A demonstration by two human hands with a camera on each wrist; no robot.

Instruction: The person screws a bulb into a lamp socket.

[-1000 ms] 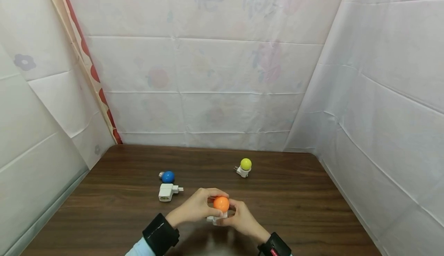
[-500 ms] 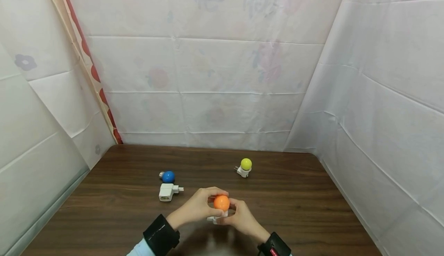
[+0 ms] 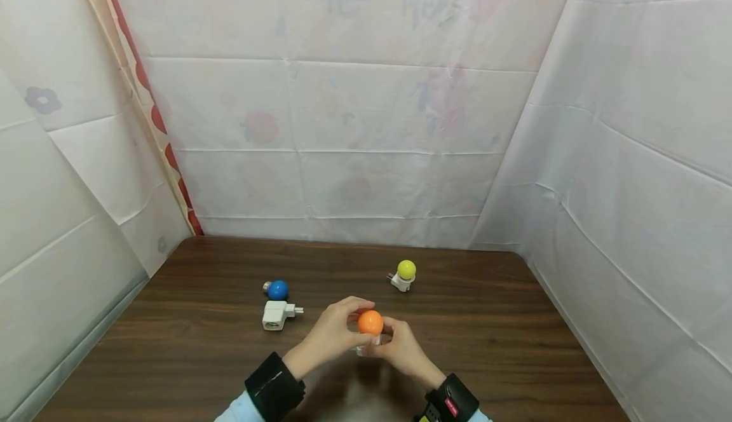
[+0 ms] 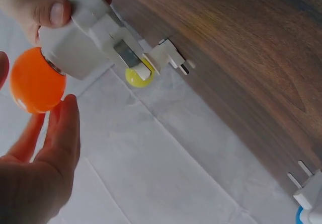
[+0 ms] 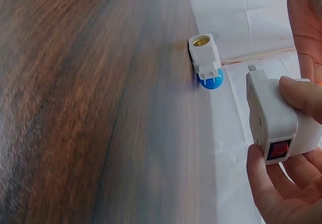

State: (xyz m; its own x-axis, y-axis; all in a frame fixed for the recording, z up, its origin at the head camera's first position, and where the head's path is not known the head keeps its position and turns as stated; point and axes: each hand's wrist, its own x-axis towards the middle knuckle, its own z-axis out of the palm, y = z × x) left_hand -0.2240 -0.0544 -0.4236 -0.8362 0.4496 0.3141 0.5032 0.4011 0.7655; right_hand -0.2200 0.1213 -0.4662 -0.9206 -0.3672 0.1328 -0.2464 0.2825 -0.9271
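Above the table, my left hand holds an orange light bulb between its fingertips and thumb. My right hand grips the white plug-in lamp socket under it. In the left wrist view the bulb sits at the socket's mouth with a thin metal ring of its base showing; how deep it is screwed in is hidden. A red rocker switch faces the right wrist camera. In that view the thumb lies on one side of the socket and fingers support the other, while the bulb is mostly out of sight.
A blue bulb lies on the brown table at left, just behind a second white socket with its prongs pointing right. Farther back on the right, a yellow bulb stands in another white socket. White sheets enclose the table.
Both hands have shifted slightly forward and to the right, carrying the orange bulb and socket along. The blue bulb, the yellow bulb and their sockets stay in place.
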